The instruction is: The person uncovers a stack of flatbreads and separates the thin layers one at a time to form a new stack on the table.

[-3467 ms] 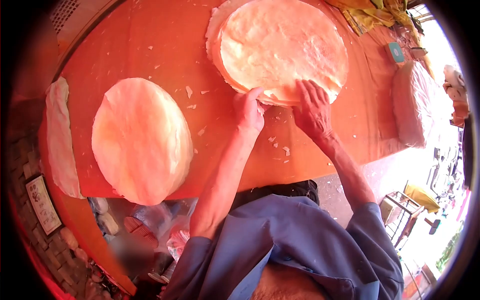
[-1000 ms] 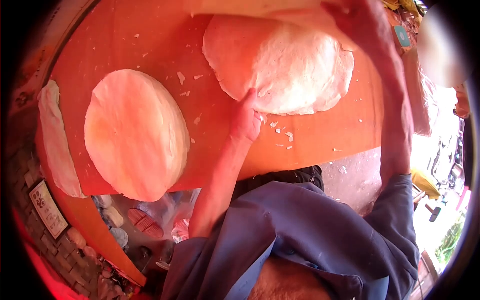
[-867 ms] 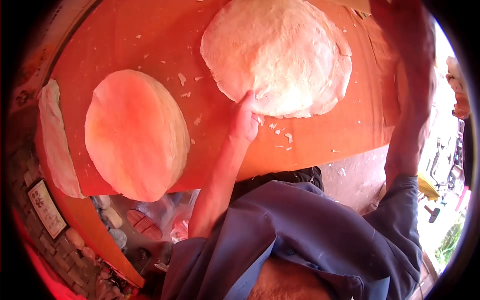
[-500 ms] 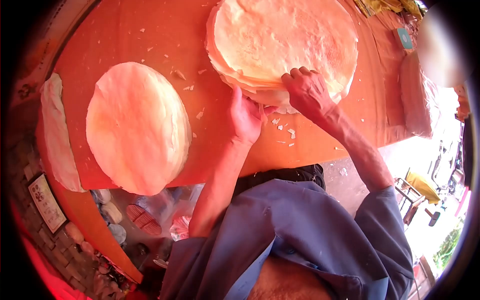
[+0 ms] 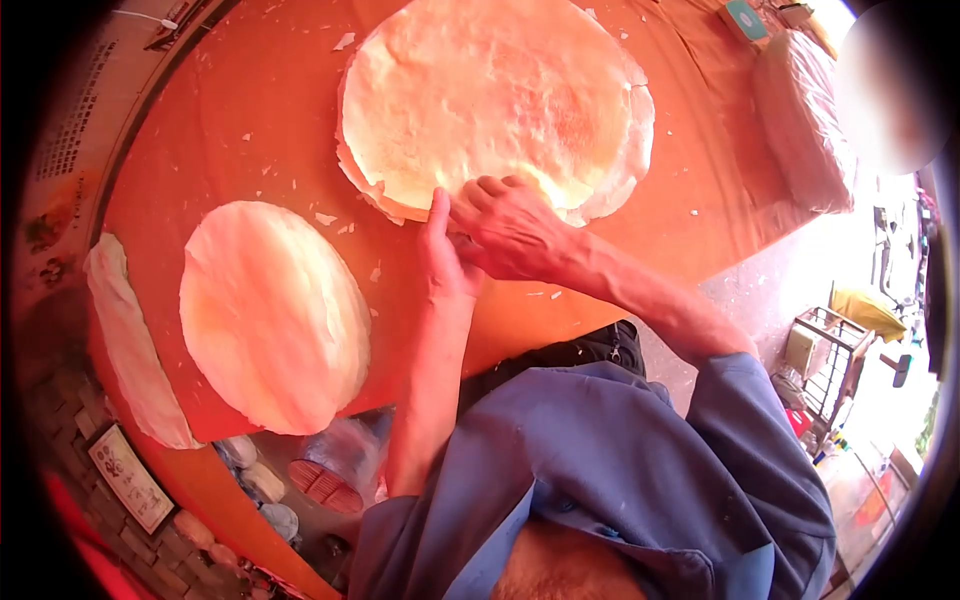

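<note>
A large round stack of thin, pale flat sheets (image 5: 490,100) with ragged edges lies on the orange table cover (image 5: 260,140). At its near edge my right hand (image 5: 515,232) is closed, knuckles up, fingertips curled at the sheets' rim. Just left of it, my left hand (image 5: 447,250) has its thumb pointing up beside the rim, its other fingers hidden behind my right hand. What either hand pinches is too small to make out. A smaller oval stack of pale sheets (image 5: 275,318) rests to the left.
A folded pale strip (image 5: 137,350) lies along the table's left edge. At the back right are a wrapped bundle (image 5: 805,120) and a small green box (image 5: 743,20). Flakes are scattered over the cover. A metal rack (image 5: 830,370) stands on the floor at right.
Both hands have come together at the large stack's near edge, my right hand moving left to my left hand. The large stack appears further left and the smaller stack lower in view.
</note>
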`<state>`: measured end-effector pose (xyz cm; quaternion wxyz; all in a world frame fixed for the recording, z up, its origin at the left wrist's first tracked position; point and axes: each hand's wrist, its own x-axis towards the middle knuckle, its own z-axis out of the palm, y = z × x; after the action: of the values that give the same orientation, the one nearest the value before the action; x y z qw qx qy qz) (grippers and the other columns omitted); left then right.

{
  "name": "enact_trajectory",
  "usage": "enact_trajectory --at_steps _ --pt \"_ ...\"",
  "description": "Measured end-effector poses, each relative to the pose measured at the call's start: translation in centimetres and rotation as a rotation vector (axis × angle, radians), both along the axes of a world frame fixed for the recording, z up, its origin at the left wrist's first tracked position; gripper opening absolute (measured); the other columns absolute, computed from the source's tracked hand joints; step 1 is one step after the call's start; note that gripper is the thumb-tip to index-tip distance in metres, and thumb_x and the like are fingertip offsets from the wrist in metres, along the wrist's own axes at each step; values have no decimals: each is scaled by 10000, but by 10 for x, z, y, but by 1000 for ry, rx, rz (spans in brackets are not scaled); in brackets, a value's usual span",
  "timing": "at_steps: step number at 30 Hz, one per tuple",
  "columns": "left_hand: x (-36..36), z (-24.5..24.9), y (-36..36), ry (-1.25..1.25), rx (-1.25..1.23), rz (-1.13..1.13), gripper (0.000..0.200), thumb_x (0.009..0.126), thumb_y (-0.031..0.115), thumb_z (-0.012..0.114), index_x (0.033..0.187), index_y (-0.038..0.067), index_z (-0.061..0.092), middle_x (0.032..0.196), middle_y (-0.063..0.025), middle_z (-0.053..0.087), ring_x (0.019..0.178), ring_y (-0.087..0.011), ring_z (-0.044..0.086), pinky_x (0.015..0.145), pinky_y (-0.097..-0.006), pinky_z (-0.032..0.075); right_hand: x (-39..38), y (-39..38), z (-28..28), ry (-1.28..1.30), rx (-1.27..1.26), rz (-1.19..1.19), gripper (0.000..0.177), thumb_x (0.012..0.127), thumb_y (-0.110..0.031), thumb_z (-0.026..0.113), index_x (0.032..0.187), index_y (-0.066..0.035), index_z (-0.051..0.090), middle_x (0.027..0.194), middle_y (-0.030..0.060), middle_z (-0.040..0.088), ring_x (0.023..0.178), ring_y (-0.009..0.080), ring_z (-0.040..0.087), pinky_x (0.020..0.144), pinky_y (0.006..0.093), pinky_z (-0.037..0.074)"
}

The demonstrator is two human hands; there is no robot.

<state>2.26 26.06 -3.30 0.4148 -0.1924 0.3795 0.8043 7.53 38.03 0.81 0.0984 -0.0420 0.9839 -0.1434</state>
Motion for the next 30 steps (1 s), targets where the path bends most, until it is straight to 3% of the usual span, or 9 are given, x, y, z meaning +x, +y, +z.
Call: enact_trajectory --at_steps 3,6,12,16,20,22,26,28,30 --pt "-1 1 0 9 -107 45 321 953 315 552 1181 88 552 1031 -51 650 882 -192 631 618 -281 499 39 26 -9 320 -173 -129 856 703 -394 755 1409 -38 429 1344 203 529 1286 381 462 1091 493 345" --pt "-9 -1 2 70 -111 20 307 943 238 526 1199 71 536 1058 -59 654 896 -215 649 593 -286 516 41 42 -29 476 5 -299 580 728 -117 687 1286 -45 545 1248 155 587 1192 345 532 1004 458 431" --pt "-15 18 -9 147 -33 34 386 948 335 556 1184 30 529 1110 -173 614 987 -314 628 904 -459 524 2 69 -1 398 -79 -286 286 722 8 599 978 -77 695 862 77 698 811 269 672 677 376 540" --pt "3 5 -42 240 -403 -25 290 941 256 605 1084 6 568 994 -157 640 895 -295 661 819 -409 566 1 70 26 575 -32 -168 190 685 5 590 841 -62 675 713 109 645 699 292 646 591 400 513" --pt "13 1 -35 184 -304 47 210 932 139 610 1087 -1 584 943 -137 650 848 -264 674 777 -368 580 5 63 -15 324 37 -113 291 721 38 576 960 -79 695 810 118 687 748 293 663 632 403 536" --pt "11 -4 -35 180 -335 60 196 935 135 610 1073 -2 586 939 -131 648 841 -252 672 773 -358 581 -5 72 -13 437 -78 -122 114 687 -4 589 765 -74 634 677 133 632 655 315 645 574 432 504" --pt "6 -9 -28 184 -236 -63 167 935 160 619 1007 11 594 831 -91 620 753 -219 659 702 -321 574 -38 104 86 671 28 -87 177 672 13 583 796 -86 662 639 141 622 554 320 609 483 444 448" --pt "7 -10 -15 172 -287 -129 143 931 162 627 946 24 594 764 -78 603 644 -203 640 606 -297 549 -31 86 169 289 145 -276 262 752 -90 721 1010 -58 691 940 181 671 849 307 633 678 398 472" --pt "9 -10 -8 208 -319 -94 152 943 181 601 902 37 579 737 -77 601 557 -188 612 536 -280 518 -13 86 148 581 181 -179 207 709 -37 654 912 -76 673 811 138 646 728 297 624 593 403 474"
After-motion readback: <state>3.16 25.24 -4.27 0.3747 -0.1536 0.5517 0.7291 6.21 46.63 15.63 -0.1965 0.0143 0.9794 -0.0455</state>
